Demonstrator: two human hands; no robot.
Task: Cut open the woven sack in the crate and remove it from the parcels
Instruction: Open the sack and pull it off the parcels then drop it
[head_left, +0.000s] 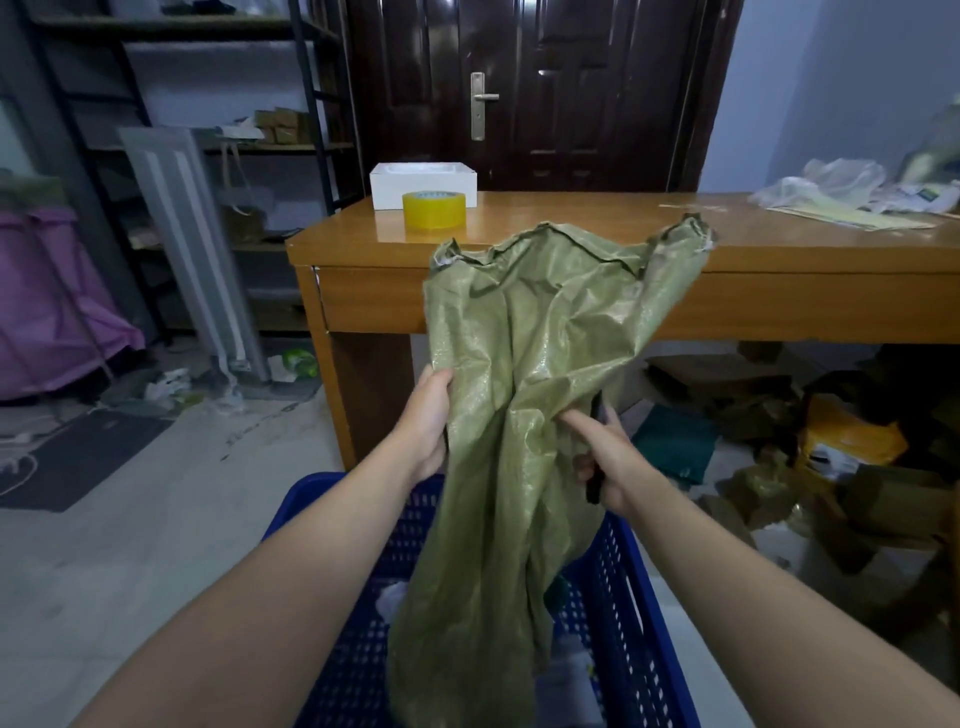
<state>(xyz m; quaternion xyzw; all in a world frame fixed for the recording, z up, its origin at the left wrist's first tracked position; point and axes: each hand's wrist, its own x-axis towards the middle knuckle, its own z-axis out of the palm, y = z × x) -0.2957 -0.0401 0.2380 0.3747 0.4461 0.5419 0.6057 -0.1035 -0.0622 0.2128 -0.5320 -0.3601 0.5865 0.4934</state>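
The green woven sack (524, 395) hangs limp and raised above the blue slotted crate (618, 613), its open mouth at the top in front of the wooden table. My left hand (428, 421) grips the sack's left edge. My right hand (602, 457) pinches the sack's right side while also holding a thin dark tool (593, 483), whose type I cannot tell. The sack's lower end still trails down into the crate. A pale parcel (392, 597) shows inside the crate beside the sack; the rest of the contents are hidden.
A wooden table (779, 291) stands right behind the crate, with a yellow tape roll (435, 209), a white box (423, 179) and plastic bags (831, 192) on it. Cardboard and packaging (831, 447) litter the floor at right. Metal shelving (208, 130) and a purple cover (57, 306) stand left.
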